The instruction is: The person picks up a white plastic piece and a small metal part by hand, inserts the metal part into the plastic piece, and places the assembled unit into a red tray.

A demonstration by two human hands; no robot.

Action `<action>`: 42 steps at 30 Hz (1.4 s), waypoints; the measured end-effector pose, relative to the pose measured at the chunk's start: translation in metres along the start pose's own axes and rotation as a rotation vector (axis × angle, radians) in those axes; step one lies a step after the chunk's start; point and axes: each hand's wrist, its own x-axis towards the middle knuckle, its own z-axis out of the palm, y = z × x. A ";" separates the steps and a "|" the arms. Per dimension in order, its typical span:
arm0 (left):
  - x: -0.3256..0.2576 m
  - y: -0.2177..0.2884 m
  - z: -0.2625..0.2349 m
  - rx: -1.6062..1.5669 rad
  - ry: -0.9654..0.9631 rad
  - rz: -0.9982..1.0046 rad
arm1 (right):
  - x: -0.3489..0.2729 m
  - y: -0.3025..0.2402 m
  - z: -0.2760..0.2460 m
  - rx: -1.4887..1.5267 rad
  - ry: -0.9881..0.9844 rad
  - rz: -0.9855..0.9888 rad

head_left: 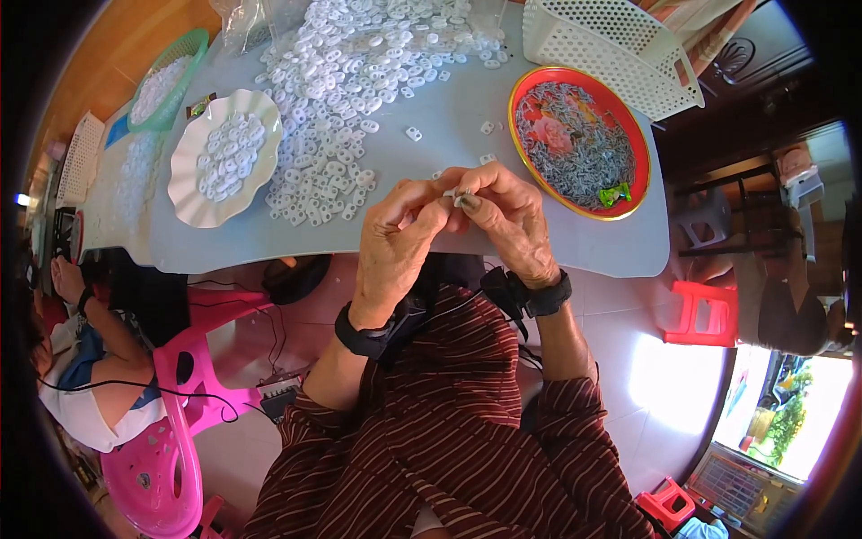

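Observation:
My left hand [400, 229] and my right hand [512, 220] meet above the table's near edge, fingertips pinched together. Between them is a small white plastic piece [452, 194], mostly covered by fingers and thumbs. Whether a second small part is pinched with it, I cannot tell. Left of my hands lies a spread of small white oval pieces with two holes [319, 180], joining a larger heap farther back. To the right, a round red tray with a gold rim [643, 171] holds many small grey parts [575, 135] and a green wrapper [614, 195].
A scalloped white dish [187, 166] of white pieces sits left on the grey table [449, 117]. Behind it is a green basket [190, 49]. A white perforated basket [611, 54] stands back right. Another person [108, 350] sits at left by a pink chair [180, 431].

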 end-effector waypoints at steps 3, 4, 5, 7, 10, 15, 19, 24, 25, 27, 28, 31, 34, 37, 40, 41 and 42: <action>0.001 0.004 -0.006 0.066 0.006 -0.081 | -0.001 0.000 -0.001 0.002 0.040 0.006; 0.002 0.006 -0.007 0.067 0.006 -0.081 | -0.001 0.000 -0.001 0.015 0.076 -0.010; 0.003 0.008 -0.008 0.089 0.039 -0.079 | -0.001 0.001 -0.001 0.016 0.076 -0.011; 0.004 0.008 -0.008 0.110 0.072 -0.078 | -0.001 -0.001 -0.003 -0.033 0.056 0.030; 0.004 0.005 -0.005 -0.012 0.127 -0.060 | -0.002 -0.001 -0.001 0.016 0.013 0.007; 0.002 0.008 -0.006 0.066 0.080 -0.104 | 0.000 0.002 -0.001 -0.027 0.072 -0.003; 0.004 0.005 -0.008 0.067 0.103 -0.066 | 0.000 0.001 -0.002 -0.197 0.108 -0.041; 0.008 0.004 -0.009 0.045 0.126 -0.041 | -0.002 0.005 -0.002 -0.113 0.097 -0.031; 0.008 0.004 -0.008 0.051 0.117 -0.043 | -0.002 0.004 -0.002 -0.076 0.102 -0.021; 0.009 0.004 -0.007 0.048 0.111 -0.047 | -0.001 0.003 0.000 -0.081 0.101 -0.020; 0.008 0.004 -0.007 0.048 0.111 -0.048 | -0.001 0.002 0.000 -0.084 0.094 -0.019; 0.009 0.008 -0.004 0.057 0.103 -0.046 | -0.002 0.002 -0.001 -0.095 0.101 0.001; 0.008 0.013 -0.004 0.105 0.075 -0.061 | -0.002 0.002 -0.001 -0.110 0.112 0.016; 0.007 0.013 -0.003 0.108 0.082 -0.054 | -0.002 0.003 0.000 -0.084 0.115 -0.009; 0.009 0.009 -0.002 0.060 0.098 -0.023 | -0.002 0.003 -0.001 -0.104 0.105 -0.016; 0.010 0.008 -0.002 0.060 0.099 -0.025 | -0.002 0.004 -0.001 -0.103 0.106 -0.014; 0.010 0.007 -0.003 0.063 0.096 -0.025 | -0.002 0.004 -0.001 -0.110 0.112 -0.023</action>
